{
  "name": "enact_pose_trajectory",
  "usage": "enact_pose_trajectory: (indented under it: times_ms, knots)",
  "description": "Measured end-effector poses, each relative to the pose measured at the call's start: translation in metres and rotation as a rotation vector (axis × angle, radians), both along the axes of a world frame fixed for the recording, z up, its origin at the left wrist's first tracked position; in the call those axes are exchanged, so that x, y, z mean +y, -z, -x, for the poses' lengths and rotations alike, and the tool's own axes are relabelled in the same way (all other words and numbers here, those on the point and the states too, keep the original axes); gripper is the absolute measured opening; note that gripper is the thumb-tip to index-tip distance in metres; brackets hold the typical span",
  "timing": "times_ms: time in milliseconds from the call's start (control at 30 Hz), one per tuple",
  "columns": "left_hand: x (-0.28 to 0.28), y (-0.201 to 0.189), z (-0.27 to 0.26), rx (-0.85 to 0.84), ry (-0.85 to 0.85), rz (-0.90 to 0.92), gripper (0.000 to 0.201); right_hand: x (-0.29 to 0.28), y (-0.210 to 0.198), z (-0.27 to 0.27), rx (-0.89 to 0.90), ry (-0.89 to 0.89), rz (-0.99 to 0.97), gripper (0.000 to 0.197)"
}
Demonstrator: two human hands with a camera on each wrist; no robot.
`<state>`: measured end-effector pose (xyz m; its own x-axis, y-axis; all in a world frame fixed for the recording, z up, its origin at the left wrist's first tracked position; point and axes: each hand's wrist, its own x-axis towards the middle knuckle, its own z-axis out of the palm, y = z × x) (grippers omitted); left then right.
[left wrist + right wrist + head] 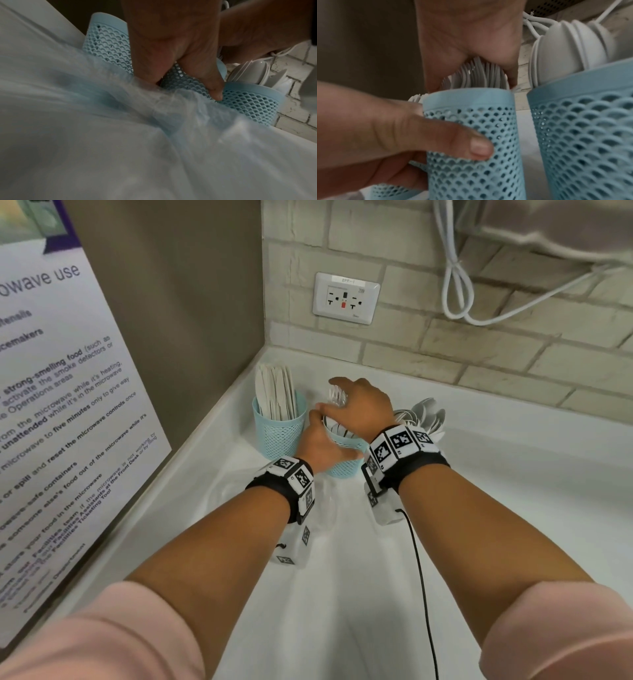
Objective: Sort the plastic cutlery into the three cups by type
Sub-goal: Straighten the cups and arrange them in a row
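Note:
Three light-blue mesh cups stand in the counter's corner. The left cup (279, 436) holds white knives (274, 392). My left hand (318, 440) grips the middle cup (346, 465), its thumb (471, 142) pressed on the mesh wall (496, 162). My right hand (359, 405) is above that cup and pinches a bunch of white forks (476, 73) that stand in it. The right cup (582, 135) holds white spoons (565, 47); in the head view only the spoons (428, 416) show behind my right wrist.
Crumpled clear plastic wrap (120, 128) lies on the white counter (342, 594) just in front of the cups. A brick wall with an outlet (346, 297) and a hanging white cable (459, 285) is behind. A poster (51, 405) leans along the left.

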<state>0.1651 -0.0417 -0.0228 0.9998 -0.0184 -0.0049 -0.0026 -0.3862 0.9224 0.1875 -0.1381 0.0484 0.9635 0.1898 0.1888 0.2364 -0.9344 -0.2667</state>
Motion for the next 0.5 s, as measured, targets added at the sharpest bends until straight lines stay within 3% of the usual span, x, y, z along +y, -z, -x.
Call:
enact_pose_trajectory:
  times_ms: [133, 300, 400, 500]
  knots:
    - [0.001, -0.001, 0.001, -0.008, -0.001, -0.025, 0.094, -0.004, 0.001, 0.002, -0.06, -0.086, 0.023, 0.055]
    - [0.001, -0.004, 0.003, 0.0, 0.0, -0.015, 0.1, -0.007, -0.007, -0.006, 0.122, -0.036, 0.024, 0.069]
    - [0.001, -0.002, 0.003, -0.003, -0.007, -0.008, 0.099, -0.003, -0.005, -0.001, 0.019, -0.037, 0.017, 0.059]
    - [0.001, -0.004, 0.003, -0.023, -0.014, -0.044, 0.098, -0.001, 0.0, 0.007, -0.126, -0.107, -0.109, 0.042]
